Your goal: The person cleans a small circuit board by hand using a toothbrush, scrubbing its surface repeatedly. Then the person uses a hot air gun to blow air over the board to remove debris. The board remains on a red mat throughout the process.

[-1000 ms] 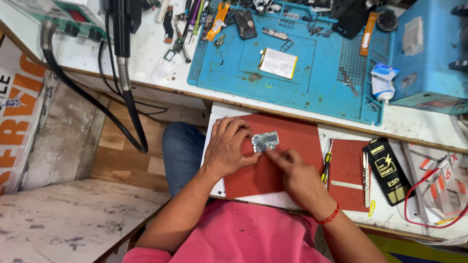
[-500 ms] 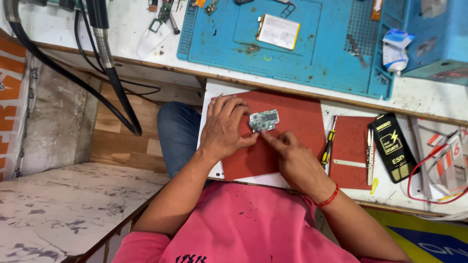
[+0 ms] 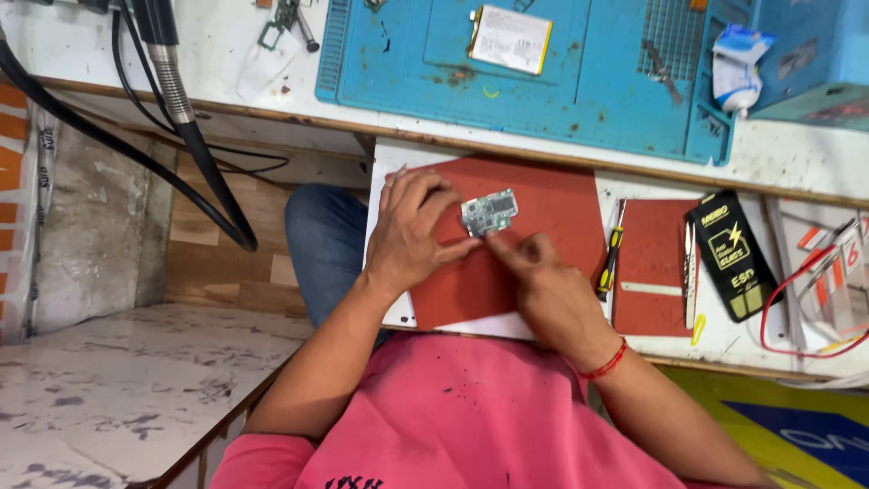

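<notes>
Beyond both hands, across the far side of the bench: a big blue work mat (image 3: pixel 579 91), ribbed and gridded, with a flat white-and-yellow battery pack (image 3: pixel 510 38) lying on it. Under the hands: a red mat (image 3: pixel 543 195) on a white board, edge of it over the person's lap.

Left hand (image 3: pixel 412 235) lies palm-down on the red mat, fingers curled, fingertips pinching the left edge of a small circuit board (image 3: pixel 489 213). Right hand (image 3: pixel 543 290) comes in from below right, index finger out, tip touching the board's lower edge; rest of that hand loosely curled, holding nothing else that I can see.

The circuit board: small, roughly rectangular, tilted slightly, grey-green with silvery metal shields and tiny components on the top face. It sits flat on the red mat, between the two hands, touching both.

Right of the right hand: a second, smaller red pad (image 3: pixel 656 263), then a black box with yellow markings (image 3: pixel 731 255), well apart from the hands. Between the two red pieces, just beside the right hand: a yellow-and-black screwdriver (image 3: pixel 609 263), lying lengthwise. Tweezers (image 3: pixel 690 276) lie on the far edge of the smaller pad. A red wire (image 3: pixel 787 299) loops at far right.

Far left of the left hand: a black hose (image 3: pixel 195 145) hanging off the bench.
</notes>
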